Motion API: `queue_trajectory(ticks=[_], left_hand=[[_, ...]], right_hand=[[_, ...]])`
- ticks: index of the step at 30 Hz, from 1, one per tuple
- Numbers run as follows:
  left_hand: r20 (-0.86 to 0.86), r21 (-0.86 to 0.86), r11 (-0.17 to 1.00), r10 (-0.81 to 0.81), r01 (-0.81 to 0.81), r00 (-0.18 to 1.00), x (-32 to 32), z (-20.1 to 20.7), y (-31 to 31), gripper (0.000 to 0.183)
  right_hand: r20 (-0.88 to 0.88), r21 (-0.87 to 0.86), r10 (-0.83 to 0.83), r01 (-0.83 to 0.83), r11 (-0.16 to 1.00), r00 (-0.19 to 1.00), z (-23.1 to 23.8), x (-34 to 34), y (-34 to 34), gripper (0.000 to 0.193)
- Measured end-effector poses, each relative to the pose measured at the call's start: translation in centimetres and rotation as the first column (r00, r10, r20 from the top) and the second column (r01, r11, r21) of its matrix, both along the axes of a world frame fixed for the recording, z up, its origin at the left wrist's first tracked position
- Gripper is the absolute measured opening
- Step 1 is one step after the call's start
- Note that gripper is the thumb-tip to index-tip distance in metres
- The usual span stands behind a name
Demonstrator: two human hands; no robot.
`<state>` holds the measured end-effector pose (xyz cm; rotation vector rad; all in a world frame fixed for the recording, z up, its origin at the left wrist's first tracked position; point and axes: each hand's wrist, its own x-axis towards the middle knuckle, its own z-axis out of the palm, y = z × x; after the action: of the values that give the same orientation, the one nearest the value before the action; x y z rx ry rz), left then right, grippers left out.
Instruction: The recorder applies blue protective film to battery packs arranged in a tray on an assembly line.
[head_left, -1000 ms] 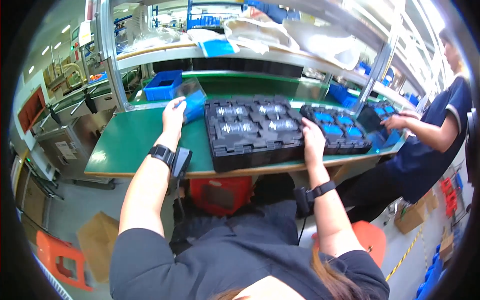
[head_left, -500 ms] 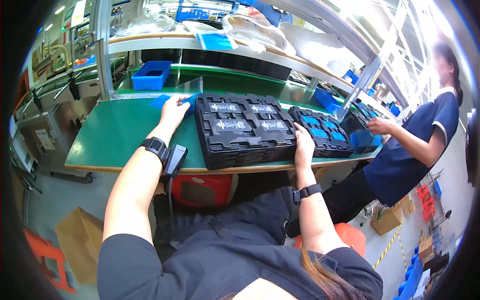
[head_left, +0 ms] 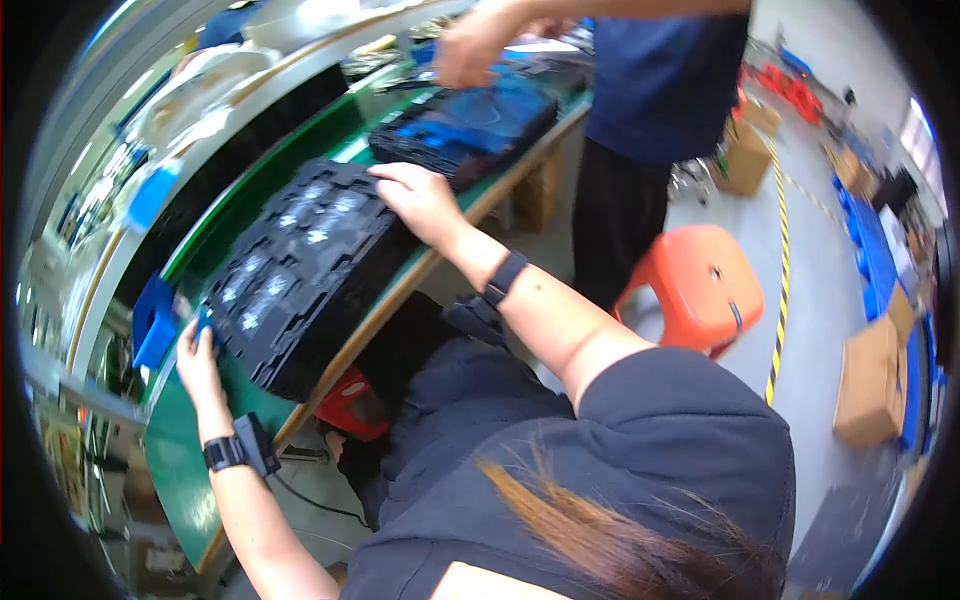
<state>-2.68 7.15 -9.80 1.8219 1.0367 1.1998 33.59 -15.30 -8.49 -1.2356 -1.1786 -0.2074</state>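
A stack of black plastic trays (head_left: 300, 235) lies at a slant on the green bench, with several pale-labelled pieces in the recesses of its top tray. My left hand (head_left: 198, 368) is beside the stack's left end, thumb and fingers closed on a small piece of blue film (head_left: 206, 322); blur softens its outline. On the stack's right end rests my right hand (head_left: 422, 200), its fingers stretched along the top edge of the tray. A second black tray (head_left: 440, 135) with blue-covered pieces stands just beyond that hand.
A co-worker's hand (head_left: 475, 48) is over the second tray, the arm crossing the top of the view. A blue bin (head_left: 154, 322) stands past my left hand. Along the bench runs a shelf (head_left: 270, 85) with plastic bags. An orange stool (head_left: 700, 280) is on the floor at right.
My view has swung to the right, so the bench now slants. The co-worker appears closer, with an arm across the top. My right hand remains at the stack's right end, its fingers now over the top.
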Motion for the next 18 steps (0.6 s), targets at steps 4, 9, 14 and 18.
queue_trajectory(ticks=[4, 9, 14, 18], left_hand=[[0.011, -0.035, 0.999, -0.029, 0.03, 1.0, 0.1, 0.2, 1.0, 0.04], [0.008, -0.042, 0.999, -0.012, 0.012, 1.0, -0.2, -0.2, 2.2, 0.039], [0.1, 0.24, 0.953, 0.166, -0.185, 0.981, 0.1, 1.7, -0.2, 0.032], [0.142, 0.486, 0.842, 0.188, -0.233, 0.972, 2.3, 4.3, -2.7, 0.029]], right_hand=[[-0.051, 0.031, 0.013, -0.012, 0.999, 0.999, 0.1, 0.5, -0.1, 0.027], [-0.037, 0.053, 0.013, -0.011, 0.999, 0.999, -0.1, 0.5, 0.1, 0.028], [-0.034, -0.04, 0.024, -0.026, 0.999, 0.999, 0.1, -0.2, -0.5, 0.031], [0.047, -0.246, -0.008, 0.019, 0.969, 0.999, 1.5, 0.3, -2.2, 0.038]])
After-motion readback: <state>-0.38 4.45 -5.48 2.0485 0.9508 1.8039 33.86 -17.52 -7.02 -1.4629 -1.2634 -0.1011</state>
